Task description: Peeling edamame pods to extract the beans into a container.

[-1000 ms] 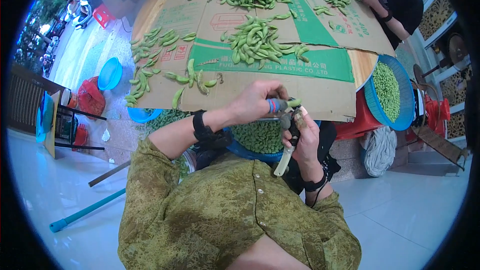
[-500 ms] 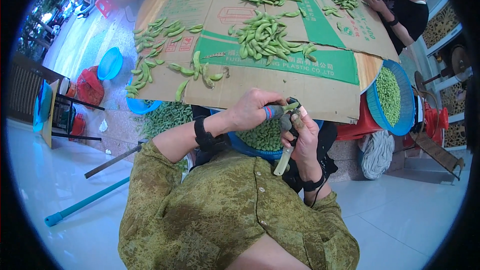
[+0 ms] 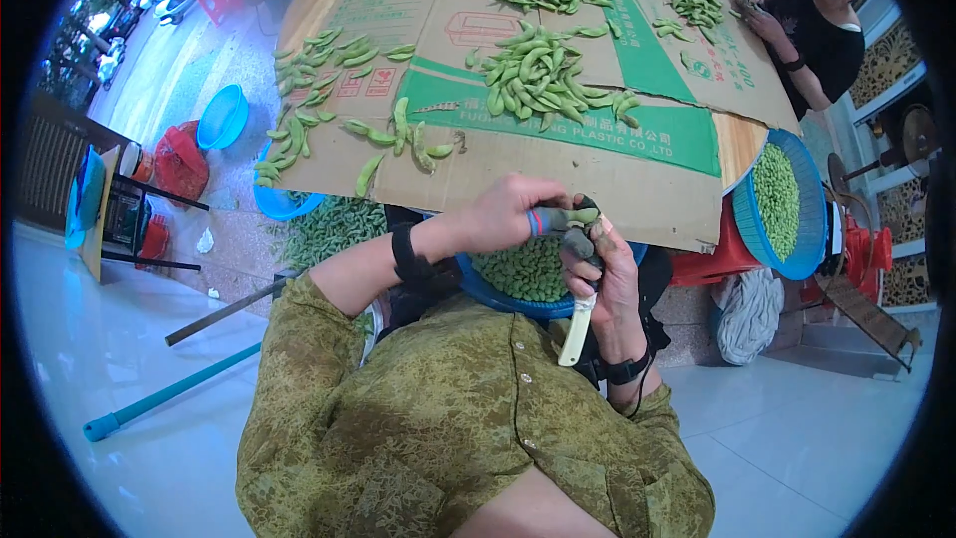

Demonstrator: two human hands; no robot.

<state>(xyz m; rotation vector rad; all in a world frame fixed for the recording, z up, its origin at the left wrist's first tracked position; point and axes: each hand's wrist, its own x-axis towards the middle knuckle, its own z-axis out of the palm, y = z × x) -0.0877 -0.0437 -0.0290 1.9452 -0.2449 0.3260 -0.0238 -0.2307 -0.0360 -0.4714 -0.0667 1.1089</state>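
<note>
My left hand point(image 3: 513, 211), with grey and striped finger covers, pinches a green soybean pod point(image 3: 584, 216) at the table's near edge. My right hand point(image 3: 610, 274) meets it there, also wearing dark finger covers. It is wrapped round a tool with a pale handle point(image 3: 575, 341) that points down toward me; the tool's working end is hidden among the fingers. Beneath both hands, a blue basin point(image 3: 543, 309) holds shelled green beans point(image 3: 523, 272). On the flattened cardboard point(image 3: 478, 164) ahead lies a pile of pods point(image 3: 538, 72), with loose pods point(image 3: 368, 174) to the left.
A blue basket point(image 3: 809, 254) of shelled beans stands at the right. Unopened pods point(image 3: 334, 234) cover floor at the left, near a teal pole point(image 3: 179, 394) and an empty blue basin point(image 3: 222, 118). Another person point(image 3: 822, 25) sits at the far right.
My right hand has turned slightly, and the pale handle now hangs lower and more upright. The pod sits closer in between my fingers. The view has shifted a little.
</note>
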